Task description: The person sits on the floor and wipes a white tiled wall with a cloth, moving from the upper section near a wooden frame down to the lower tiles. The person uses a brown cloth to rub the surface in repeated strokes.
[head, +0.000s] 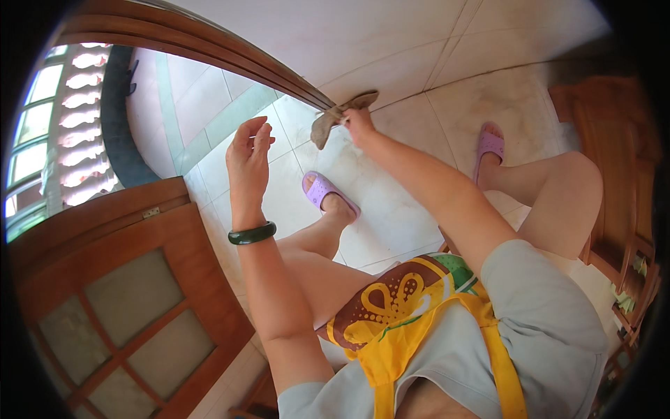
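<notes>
My right hand (359, 125) grips a crumpled grey-brown cloth (325, 127) at the foot of the wooden door frame (251, 60). The cloth sticks out on both sides of my fist, one flap over the floor and the other against the white wall. In mid-air to the left is my left hand (248, 144), its fingers loosely bent and nothing seen in them. A dark green bangle (252, 233) circles that wrist.
A wooden door panel with glass panes (133, 298) stands at the left. Beyond the doorway, a balustrade (84, 123) lines the tiled floor (390, 209). My feet wear purple slippers (320, 189). Wooden furniture (610, 194) stands at the right.
</notes>
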Available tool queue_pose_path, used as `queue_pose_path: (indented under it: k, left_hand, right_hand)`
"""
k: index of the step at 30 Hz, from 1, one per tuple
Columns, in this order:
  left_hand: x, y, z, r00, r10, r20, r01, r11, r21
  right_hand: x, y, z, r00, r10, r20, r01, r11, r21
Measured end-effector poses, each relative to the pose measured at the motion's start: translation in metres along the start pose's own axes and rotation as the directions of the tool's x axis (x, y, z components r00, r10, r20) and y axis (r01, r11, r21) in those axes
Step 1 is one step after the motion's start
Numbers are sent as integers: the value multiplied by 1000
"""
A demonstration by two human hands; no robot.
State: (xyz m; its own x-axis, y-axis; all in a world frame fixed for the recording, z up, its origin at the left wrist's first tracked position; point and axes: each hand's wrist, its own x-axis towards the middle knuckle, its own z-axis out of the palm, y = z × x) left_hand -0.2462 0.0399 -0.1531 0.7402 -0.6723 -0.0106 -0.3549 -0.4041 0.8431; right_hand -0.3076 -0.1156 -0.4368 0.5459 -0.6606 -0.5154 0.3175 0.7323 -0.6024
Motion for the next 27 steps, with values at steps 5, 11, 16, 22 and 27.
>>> queue_pose_path:
  k: [5,11,16,22,27]
  left_hand:
    - [-7,9,-1,998,-26,49,26,1000,-1]
    - [-13,15,-3,991,-110,80,110,994,3]
    - [-13,21,-3,985,-147,87,148,989,-1]
    - [-11,23,9,983,-108,151,109,994,2]
    - [-7,21,20,983,-72,171,75,997,-13]
  right_hand:
    - [63,-18,-99,971,22,-236,-55,989,-134]
    - [125,-127,-239,909,-137,-393,32,964,-262]
    - [135,-235,-288,625,-444,-642,427,883,-196]
    - [142,-178,-264,814,-203,-544,159,979,-128]
    - [105,-29,-161,787,-212,-580,89,968,-233]
